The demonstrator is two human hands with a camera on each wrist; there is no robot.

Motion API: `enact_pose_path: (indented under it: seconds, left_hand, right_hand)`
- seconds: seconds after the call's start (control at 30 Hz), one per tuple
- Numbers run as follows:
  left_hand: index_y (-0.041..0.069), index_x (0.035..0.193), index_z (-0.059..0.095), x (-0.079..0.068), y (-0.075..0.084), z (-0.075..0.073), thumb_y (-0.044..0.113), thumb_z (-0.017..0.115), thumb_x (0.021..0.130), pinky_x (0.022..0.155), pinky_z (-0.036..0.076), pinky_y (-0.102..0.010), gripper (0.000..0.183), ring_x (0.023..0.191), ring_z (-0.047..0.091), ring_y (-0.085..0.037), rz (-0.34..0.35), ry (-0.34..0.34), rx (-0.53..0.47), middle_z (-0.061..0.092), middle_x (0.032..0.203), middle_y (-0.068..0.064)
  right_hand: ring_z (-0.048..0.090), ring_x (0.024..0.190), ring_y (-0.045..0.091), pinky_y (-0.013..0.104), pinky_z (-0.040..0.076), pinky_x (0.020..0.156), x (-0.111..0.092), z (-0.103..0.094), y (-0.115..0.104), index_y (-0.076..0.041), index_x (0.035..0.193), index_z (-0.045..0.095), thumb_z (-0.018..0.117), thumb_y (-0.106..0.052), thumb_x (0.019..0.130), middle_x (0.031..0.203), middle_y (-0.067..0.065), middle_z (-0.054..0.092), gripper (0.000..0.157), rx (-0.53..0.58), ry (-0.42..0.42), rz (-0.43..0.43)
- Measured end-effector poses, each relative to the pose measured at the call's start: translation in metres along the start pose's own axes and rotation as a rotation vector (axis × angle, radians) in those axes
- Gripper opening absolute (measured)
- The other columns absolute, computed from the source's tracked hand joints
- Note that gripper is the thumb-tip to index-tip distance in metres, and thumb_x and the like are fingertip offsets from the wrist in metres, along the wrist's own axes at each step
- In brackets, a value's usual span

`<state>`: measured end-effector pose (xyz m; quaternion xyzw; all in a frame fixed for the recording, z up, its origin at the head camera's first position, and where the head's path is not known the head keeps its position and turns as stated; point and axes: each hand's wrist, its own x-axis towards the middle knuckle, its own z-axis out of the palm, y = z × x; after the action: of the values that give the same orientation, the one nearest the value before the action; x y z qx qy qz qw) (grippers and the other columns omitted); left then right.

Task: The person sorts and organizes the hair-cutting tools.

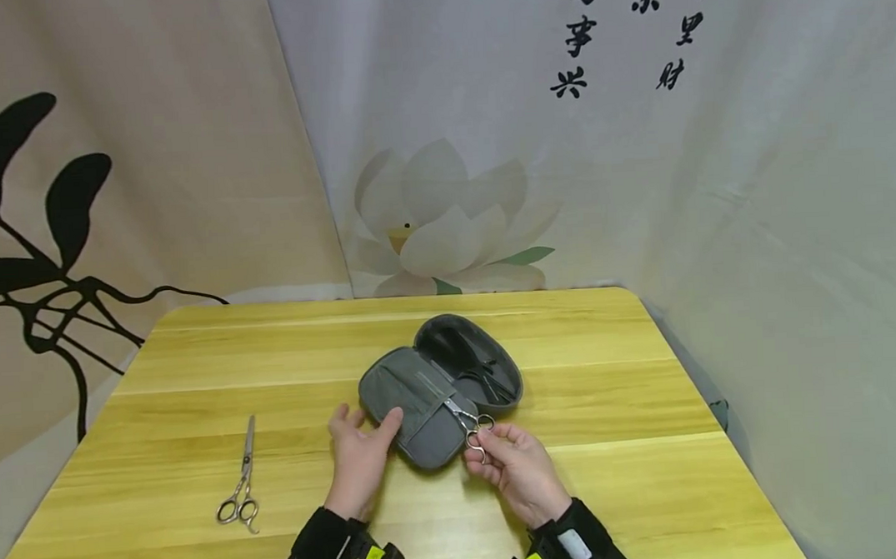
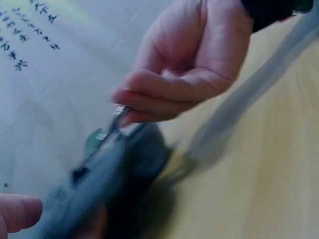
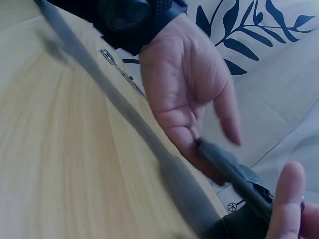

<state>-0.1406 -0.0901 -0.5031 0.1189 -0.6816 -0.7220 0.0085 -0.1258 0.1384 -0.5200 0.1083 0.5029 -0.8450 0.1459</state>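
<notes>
An unfolded grey zip case (image 1: 436,434) lies near the table's middle, a pocketed flap on one side and a deeper shell (image 1: 511,377) on the other. My left hand (image 1: 358,463) holds the flap's left edge, thumb above and fingers beneath, as the right wrist view shows. At the flap's lower right, my right hand (image 1: 520,472) pinches the ring handles of silver scissors (image 1: 460,412). Their blades are tucked under the flap's strap, so the tips are hidden. Another pair of silver scissors (image 1: 247,467) rests on the table to the left.
Dark items (image 1: 454,350) sit inside the shell; their kind is unclear. The wooden table (image 1: 614,472) ends at the back against a printed curtain (image 1: 639,179). Both sleeves carry strapped-on cameras.
</notes>
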Motion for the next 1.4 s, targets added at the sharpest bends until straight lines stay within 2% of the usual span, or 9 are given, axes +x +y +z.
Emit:
enact_pose_path:
  seconds: [0.07,0.13,0.23,0.33,0.53,0.8,0.97,1.17,1.4]
  left_hand:
    - [-0.009,0.163,0.013,0.0,-0.007,0.004,0.017,0.062,0.11,0.111,0.055,-0.042,0.077,0.14,0.057,-0.038,-0.089,-0.095,-0.152,0.034,0.166,-0.034]
    - [-0.01,0.157,0.03,-0.001,-0.012,0.008,0.013,0.059,0.111,0.1,0.06,-0.031,0.059,0.128,0.067,-0.023,-0.131,-0.161,-0.205,0.053,0.155,-0.028]
    - [-0.008,0.145,0.045,-0.001,-0.017,0.01,0.012,0.06,0.11,0.079,0.059,-0.02,0.043,0.099,0.071,-0.005,-0.115,-0.169,-0.153,0.072,0.129,-0.014]
    - [-0.007,0.141,0.048,-0.001,-0.018,0.008,0.011,0.061,0.109,0.069,0.051,-0.018,0.039,0.084,0.066,-0.002,-0.1,-0.155,-0.109,0.075,0.114,-0.005]
    - [-0.008,0.142,0.046,-0.001,-0.013,0.005,0.008,0.061,0.109,0.074,0.057,-0.019,0.039,0.092,0.069,-0.002,-0.082,-0.177,-0.082,0.074,0.122,-0.012]
    - [-0.008,0.137,0.049,-0.002,-0.013,0.001,0.007,0.063,0.107,0.071,0.056,-0.02,0.036,0.086,0.069,-0.004,-0.088,-0.18,-0.05,0.076,0.111,-0.01]
    - [-0.007,0.134,0.051,0.0,-0.017,0.0,0.008,0.065,0.107,0.066,0.051,-0.02,0.034,0.079,0.065,-0.004,-0.1,-0.182,-0.058,0.074,0.099,0.0]
    - [-0.008,0.136,0.051,0.002,-0.021,-0.001,0.006,0.064,0.106,0.069,0.054,-0.02,0.035,0.084,0.068,-0.005,-0.12,-0.212,-0.09,0.077,0.105,-0.004]
    - [-0.009,0.141,0.048,0.007,-0.027,-0.004,0.005,0.062,0.107,0.077,0.06,-0.021,0.04,0.096,0.074,-0.005,-0.13,-0.263,-0.124,0.077,0.123,-0.016]
  right_hand:
    - [0.077,0.075,0.01,0.025,0.066,0.074,0.0,0.001,-0.001,-0.011,0.099,0.059,0.066,-0.004,0.104,0.09,0.001,0.079,0.011,-0.003,0.004,-0.003]
    - [0.077,0.074,0.009,0.024,0.066,0.072,-0.001,0.003,-0.002,-0.01,0.099,0.058,0.067,-0.004,0.103,0.088,0.001,0.079,0.012,-0.009,0.009,-0.01]
    - [0.078,0.073,0.009,0.025,0.066,0.071,-0.001,0.005,-0.002,-0.009,0.099,0.058,0.069,-0.003,0.102,0.086,0.001,0.079,0.013,-0.021,0.012,-0.013]
    - [0.078,0.073,0.01,0.026,0.066,0.071,-0.001,0.006,-0.001,-0.009,0.098,0.056,0.069,-0.004,0.102,0.085,0.001,0.079,0.015,-0.023,0.007,-0.007]
    - [0.08,0.075,0.012,0.027,0.067,0.073,0.003,0.008,0.0,-0.007,0.102,0.056,0.071,-0.005,0.102,0.088,0.003,0.079,0.015,-0.033,0.007,0.006]
    - [0.08,0.076,0.013,0.028,0.067,0.072,0.007,0.009,0.0,-0.003,0.11,0.053,0.073,-0.009,0.102,0.088,0.006,0.076,0.022,-0.072,0.038,0.043]
    - [0.079,0.079,0.012,0.026,0.067,0.075,0.012,0.003,-0.004,0.006,0.127,0.051,0.066,-0.016,0.108,0.09,0.005,0.077,0.033,-0.146,-0.076,0.109]
    - [0.08,0.084,0.012,0.027,0.066,0.072,0.017,-0.004,-0.009,-0.01,0.106,0.067,0.064,-0.023,0.109,0.088,0.002,0.08,0.014,-0.215,-0.219,0.185]
    - [0.077,0.083,0.011,0.027,0.065,0.069,0.022,0.0,-0.007,-0.011,0.104,0.069,0.068,-0.018,0.106,0.091,-0.002,0.079,0.007,-0.227,-0.207,0.129]
